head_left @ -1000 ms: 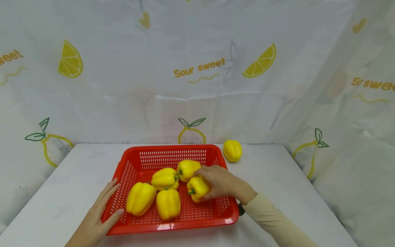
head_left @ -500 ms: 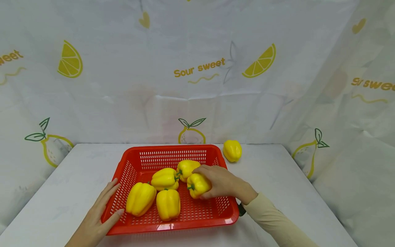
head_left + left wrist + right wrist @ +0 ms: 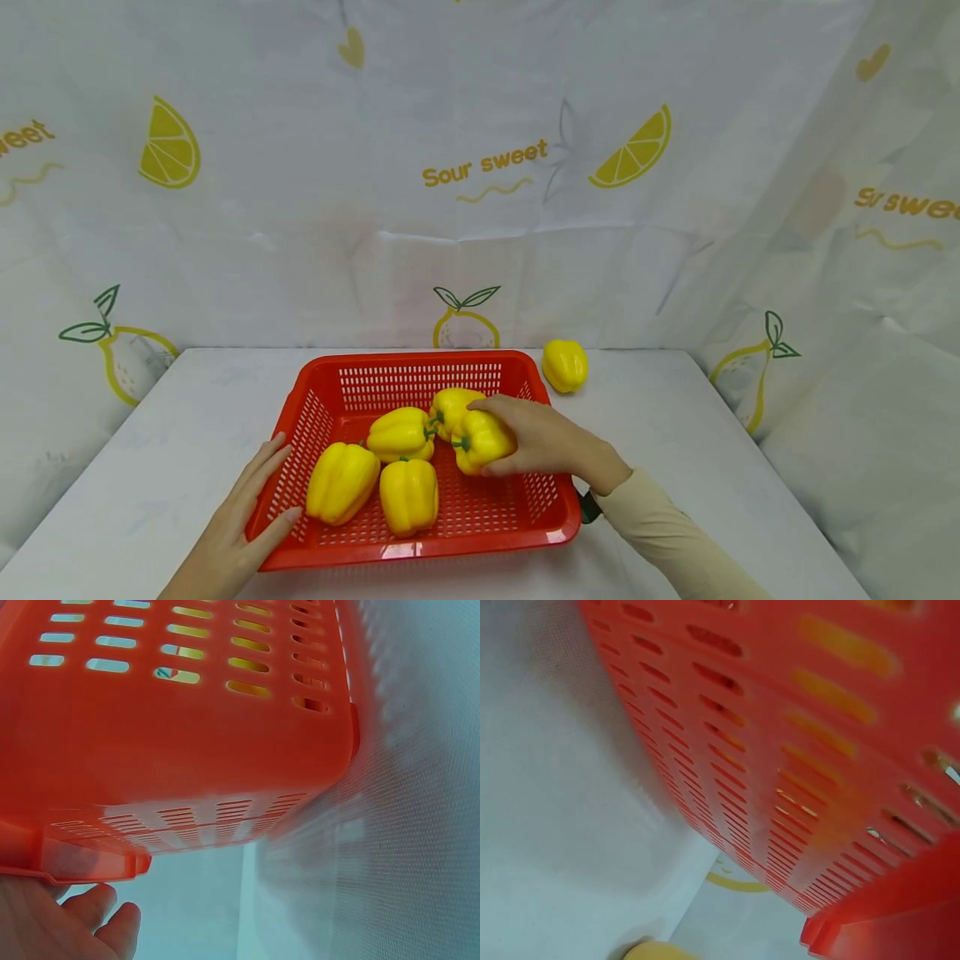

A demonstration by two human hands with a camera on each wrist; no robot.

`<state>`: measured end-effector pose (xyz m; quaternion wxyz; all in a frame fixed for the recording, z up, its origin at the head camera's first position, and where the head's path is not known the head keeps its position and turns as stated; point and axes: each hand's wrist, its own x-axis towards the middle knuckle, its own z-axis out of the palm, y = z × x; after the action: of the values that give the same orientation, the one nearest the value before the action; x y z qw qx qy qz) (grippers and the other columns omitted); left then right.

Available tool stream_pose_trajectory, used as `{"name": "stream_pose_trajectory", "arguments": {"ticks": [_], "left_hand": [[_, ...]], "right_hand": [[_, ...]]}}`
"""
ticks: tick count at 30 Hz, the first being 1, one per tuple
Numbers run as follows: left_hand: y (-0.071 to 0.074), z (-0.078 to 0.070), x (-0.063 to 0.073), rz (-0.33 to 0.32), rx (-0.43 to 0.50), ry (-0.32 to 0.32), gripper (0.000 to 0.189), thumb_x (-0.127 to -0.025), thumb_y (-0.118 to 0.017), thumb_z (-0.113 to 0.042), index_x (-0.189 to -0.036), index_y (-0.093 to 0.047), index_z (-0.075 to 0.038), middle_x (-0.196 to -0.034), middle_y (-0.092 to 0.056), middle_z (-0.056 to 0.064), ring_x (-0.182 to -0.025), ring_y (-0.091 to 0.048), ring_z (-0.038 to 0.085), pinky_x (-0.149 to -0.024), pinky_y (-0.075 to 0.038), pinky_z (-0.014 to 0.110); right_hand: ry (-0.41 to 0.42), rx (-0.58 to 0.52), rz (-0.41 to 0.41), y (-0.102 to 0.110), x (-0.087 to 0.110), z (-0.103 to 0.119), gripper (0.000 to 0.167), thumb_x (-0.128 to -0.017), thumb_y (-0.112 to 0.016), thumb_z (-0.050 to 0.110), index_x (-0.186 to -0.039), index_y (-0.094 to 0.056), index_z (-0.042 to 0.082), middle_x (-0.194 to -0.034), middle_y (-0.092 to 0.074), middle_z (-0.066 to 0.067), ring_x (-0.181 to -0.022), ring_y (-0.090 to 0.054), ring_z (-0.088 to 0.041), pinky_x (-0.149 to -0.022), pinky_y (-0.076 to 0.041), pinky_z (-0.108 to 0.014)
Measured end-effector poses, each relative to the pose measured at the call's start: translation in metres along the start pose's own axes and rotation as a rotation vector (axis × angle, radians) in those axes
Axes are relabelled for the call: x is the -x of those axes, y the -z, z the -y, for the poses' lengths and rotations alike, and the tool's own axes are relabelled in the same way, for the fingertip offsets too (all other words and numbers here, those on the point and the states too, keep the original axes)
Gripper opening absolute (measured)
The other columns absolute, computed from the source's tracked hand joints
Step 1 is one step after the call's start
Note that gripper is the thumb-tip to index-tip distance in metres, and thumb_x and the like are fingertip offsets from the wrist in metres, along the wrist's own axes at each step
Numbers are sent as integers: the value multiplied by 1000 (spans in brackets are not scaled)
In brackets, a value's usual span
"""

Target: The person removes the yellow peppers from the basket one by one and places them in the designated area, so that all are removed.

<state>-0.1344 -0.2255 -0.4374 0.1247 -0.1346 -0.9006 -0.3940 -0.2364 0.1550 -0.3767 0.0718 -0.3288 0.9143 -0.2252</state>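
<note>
A red plastic basket with slotted walls stands on the table. Inside it lie several yellow bell peppers, among them a large one at the left and one near the front. My right hand grips another yellow bell pepper by its right side, its green stem facing left. That pepper overlaps the rear-right pepper in the head view. My left hand rests on the basket's left rim with fingers fairly straight; its fingertips show beside the rim in the left wrist view.
One more yellow bell pepper lies on the white table, outside the basket at its back right corner. Behind the table hangs a pale curtain with lemon prints.
My right hand has raised the gripped bell pepper a little and moved it slightly back, towards the rear-right pepper. The left hand and the basket have stayed where they were.
</note>
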Motion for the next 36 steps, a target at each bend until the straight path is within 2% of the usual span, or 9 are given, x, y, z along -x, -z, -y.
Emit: {"name": "stream_pose_trajectory", "arguments": {"ticks": [4,6,10,11,25,28,31,32,36], "left_hand": [[1,0,0,7,-5,8,69,-94,-66,-21,-154,-32,-24,-164,-24,1,-137,-8,-24,-93,-12,-6],[1,-1,-1,15,1,24,69,-94,-66,-22,-155,-32,-24,-164,-23,1,-136,-7,-24,-108,-17,7],[1,0,-1,17,-6,35,69,-94,-66,-22,-154,-32,-25,-164,-24,1,-136,-9,-24,-108,-19,11],[1,0,-2,19,-5,39,69,-94,-66,-22,-154,-33,-25,-164,-24,1,-135,-9,-25,-113,-23,22],[0,1,-1,11,-5,12,69,-94,-66,-20,-154,-33,-22,-164,-24,3,-136,-7,-24,-93,-12,-5],[1,0,-2,32,12,43,69,-94,-66,-23,-154,-32,-22,-164,-23,3,-135,-6,-25,-121,-22,28],[1,0,-3,57,23,89,69,-95,-65,-27,-155,-31,-22,-165,-21,5,-134,-5,-26,-105,-32,72],[2,0,-3,61,30,95,69,-95,-65,-27,-155,-31,-21,-165,-21,6,-134,-6,-26,-95,-32,79],[1,0,-3,59,26,103,69,-94,-65,-27,-154,-32,-22,-165,-21,7,-134,-7,-26,-95,-33,78]], "right_hand": [[-10,-34,-47,4,1,0,74,-80,-79,47,-142,-50,18,-135,-58,8,-114,-56,-10,-100,-50,-38],[-22,-33,-67,6,2,0,75,-80,-79,49,-142,-50,19,-135,-58,9,-113,-56,-9,-99,-50,-37],[-44,-22,-90,9,3,0,77,-79,-79,52,-143,-49,20,-135,-58,9,-112,-56,-9,-98,-50,-38],[-46,-20,-93,10,3,0,77,-79,-79,51,-142,-49,20,-135,-58,9,-112,-56,-9,-98,-50,-37],[-86,23,-175,30,11,-1,76,-79,-81,45,-141,-49,14,-121,-62,3,-99,-57,-12,-88,-52,-34],[-76,13,-194,33,12,-3,75,-79,-81,43,-141,-49,14,-117,-62,3,-96,-57,-12,-85,-52,-33],[-68,5,-208,35,13,-4,76,-79,-81,43,-141,-49,14,-115,-63,4,-94,-58,-11,-83,-53,-32],[-67,2,-213,36,13,-5,77,-79,-81,43,-142,-48,13,-114,-63,3,-94,-58,-11,-83,-53,-31],[-61,15,-252,41,15,-6,80,-78,-82,45,-141,-49,9,-117,-64,0,-93,-59,-12,-83,-53,-32]]}}
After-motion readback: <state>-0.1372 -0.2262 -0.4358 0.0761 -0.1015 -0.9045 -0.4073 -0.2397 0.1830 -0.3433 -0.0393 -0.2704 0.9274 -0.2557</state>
